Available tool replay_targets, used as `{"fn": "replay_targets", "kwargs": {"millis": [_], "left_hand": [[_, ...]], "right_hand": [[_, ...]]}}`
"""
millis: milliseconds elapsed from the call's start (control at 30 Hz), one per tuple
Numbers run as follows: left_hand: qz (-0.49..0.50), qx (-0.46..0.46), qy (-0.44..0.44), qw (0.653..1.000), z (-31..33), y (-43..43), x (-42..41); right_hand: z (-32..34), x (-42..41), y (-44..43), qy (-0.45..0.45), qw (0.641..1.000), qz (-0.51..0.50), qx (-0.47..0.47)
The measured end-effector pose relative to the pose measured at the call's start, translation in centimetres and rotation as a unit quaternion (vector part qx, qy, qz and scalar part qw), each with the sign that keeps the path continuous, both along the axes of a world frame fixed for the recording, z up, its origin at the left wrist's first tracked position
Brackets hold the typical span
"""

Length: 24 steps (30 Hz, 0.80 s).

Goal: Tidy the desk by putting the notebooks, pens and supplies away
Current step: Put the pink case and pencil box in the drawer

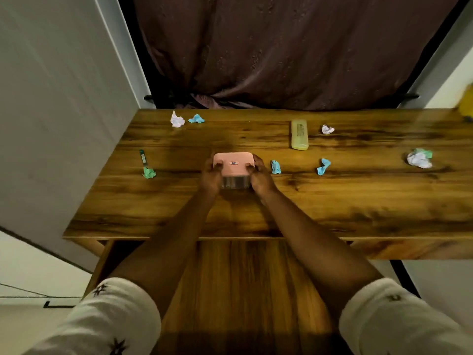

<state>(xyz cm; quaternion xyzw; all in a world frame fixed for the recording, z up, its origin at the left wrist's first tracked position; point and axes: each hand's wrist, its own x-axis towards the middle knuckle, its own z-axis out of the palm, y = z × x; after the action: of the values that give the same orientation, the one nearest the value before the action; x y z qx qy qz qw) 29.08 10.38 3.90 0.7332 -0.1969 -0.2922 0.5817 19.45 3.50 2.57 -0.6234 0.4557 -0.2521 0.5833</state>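
The open drawer (pixel 243 278) sits under your forearms. Your left hand (pixel 211 172) and right hand (pixel 259 175) curl their fingers round the sides of the pink-lidded box (pixel 234 162) at mid-desk (pixel 332 201). You seem to be putting it away; next, bring it back level and lower it into the drawer.

Logging pink box lid (pixel 233 160) | yellow case (pixel 299 134) | blue paper wad (pixel 276 167) | streaked brown desk (pixel 358 201) | star-printed white sleeve (pixel 110 316)
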Motion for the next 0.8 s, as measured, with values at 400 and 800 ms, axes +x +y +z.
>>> {"fn": "replay_targets", "kwargs": {"millis": [400, 800], "left_hand": [[-0.029, 0.004, -0.003, 1.0, -0.7, 7.9, -7.2], [-0.078, -0.024, 0.154, 0.985, -4.3, 18.2, -19.9]], "right_hand": [[-0.8, -6.9, 5.9, 0.019, 1.0, 0.006, 0.014], [-2.4, -22.0, 17.4, 0.02, 0.994, -0.037, 0.105]]}}
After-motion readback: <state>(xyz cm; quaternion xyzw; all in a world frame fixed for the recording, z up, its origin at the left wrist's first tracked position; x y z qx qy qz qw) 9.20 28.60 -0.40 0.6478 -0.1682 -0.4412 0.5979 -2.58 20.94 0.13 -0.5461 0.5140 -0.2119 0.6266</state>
